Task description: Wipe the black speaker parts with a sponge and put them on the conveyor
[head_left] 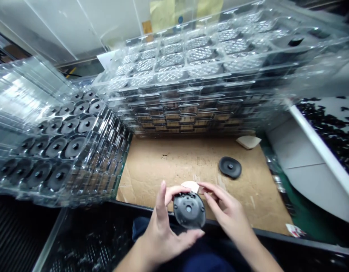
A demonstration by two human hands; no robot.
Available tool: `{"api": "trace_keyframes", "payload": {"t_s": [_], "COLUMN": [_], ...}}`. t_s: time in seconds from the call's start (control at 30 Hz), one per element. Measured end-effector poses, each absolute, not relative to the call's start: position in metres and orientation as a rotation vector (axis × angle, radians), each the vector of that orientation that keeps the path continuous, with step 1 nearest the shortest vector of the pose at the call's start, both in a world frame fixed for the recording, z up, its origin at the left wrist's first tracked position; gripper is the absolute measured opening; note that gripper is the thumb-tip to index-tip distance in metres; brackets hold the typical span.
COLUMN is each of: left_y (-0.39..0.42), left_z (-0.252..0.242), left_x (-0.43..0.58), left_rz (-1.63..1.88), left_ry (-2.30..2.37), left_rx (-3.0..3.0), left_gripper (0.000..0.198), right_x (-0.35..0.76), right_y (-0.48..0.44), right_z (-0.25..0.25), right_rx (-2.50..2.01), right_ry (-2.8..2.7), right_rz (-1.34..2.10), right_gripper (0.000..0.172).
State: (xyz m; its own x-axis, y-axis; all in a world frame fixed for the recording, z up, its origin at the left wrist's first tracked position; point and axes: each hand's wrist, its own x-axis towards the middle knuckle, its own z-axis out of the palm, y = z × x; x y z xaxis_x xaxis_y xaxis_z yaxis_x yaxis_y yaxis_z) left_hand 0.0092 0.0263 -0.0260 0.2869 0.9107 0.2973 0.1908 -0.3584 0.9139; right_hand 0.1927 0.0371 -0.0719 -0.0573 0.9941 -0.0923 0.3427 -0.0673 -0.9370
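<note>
STEP: hold blk disc [189,210] | L hand [160,234]: thumb & fingers grip rim, spread | R hand [228,211]: fingertips at rim by paper tab [190,186], pinch unclear | 2nd disc [230,167] on cardboard [168,162]

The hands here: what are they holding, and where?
The left hand grips a round black disc by its rim; the right hand touches its upper edge, beside a pale scrap.
</note>
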Motion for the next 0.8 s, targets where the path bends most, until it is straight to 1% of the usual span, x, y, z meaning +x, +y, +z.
{"api": "trace_keyframes", "payload": {"t_s": [0.1, 0.2, 0.27, 0.33, 0.4, 0.43, 0.5, 0.57, 0.63, 0.67, 0.7, 0.73, 0.8], "left_y": [0.028, 0.026, 0.024, 0.023, 0.023, 0.024, 0.026, 0.028, 0.029, 0.030, 0.030, 0.031, 0.036], "left_z": [-0.024, -0.022, -0.022, -0.022, -0.022, -0.021, -0.018, -0.012, -0.004, 0.002, 0.008, 0.016, 0.035], "left_x": [0.007, 0.006, 0.006, 0.005, 0.005, 0.004, 0.001, -0.004, -0.013, -0.018, -0.024, -0.030, -0.043], "left_rz": [1.108, 1.099, 1.080, 1.032, 0.936, 0.878, 0.789, 0.753, 0.720, 0.691, 0.668, 0.652, 0.630], "left_ry": [1.032, 1.051, 1.063, 1.080, 1.102, 1.116, 1.127, 1.108, 1.133, 1.178, 1.244, 1.318, 1.426], "left_rx": [1.917, 1.920, 1.892, 1.852, 1.857, 1.882, 1.951, 1.963, 1.891, 1.841, 1.793, 1.755, 1.727], "left_gripper": [0.105, 0.104, 0.103, 0.101, 0.091, 0.085, 0.073, 0.050, 0.024, 0.020, 0.020, 0.021, 0.019], "right_x": [0.202, 0.204, 0.201, 0.194, 0.188, 0.185, 0.181, 0.178, 0.175, 0.174, 0.173, 0.171, 0.169], "right_y": [0.031, 0.025, 0.022, 0.022, 0.024, 0.026, 0.032, 0.039, 0.050, 0.057, 0.066, 0.076, 0.100], "right_z": [-0.062, -0.044, -0.033, -0.026, -0.027, -0.030, -0.039, -0.048, -0.050, -0.049, -0.046, -0.043, -0.040], "right_rx": [-1.494, -1.452, -1.375, -1.250, -1.131, -1.099, -1.066, -1.043, -0.994, -0.962, -0.929, -0.899, -0.882], "right_ry": [-1.405, -1.345, -1.275, -1.162, -1.049, -1.014, -0.978, -0.991, -1.100, -1.191, -1.303, -1.427, -1.669], "right_rz": [1.151, 1.202, 1.317, 1.525, 1.714, 1.766, 1.812, 1.831, 1.868, 1.879, 1.879, 1.859, 1.738], "right_gripper": [0.023, 0.022, 0.022, 0.018, 0.011, 0.010, 0.023, 0.037, 0.046, 0.048, 0.048, 0.044, 0.029]}}
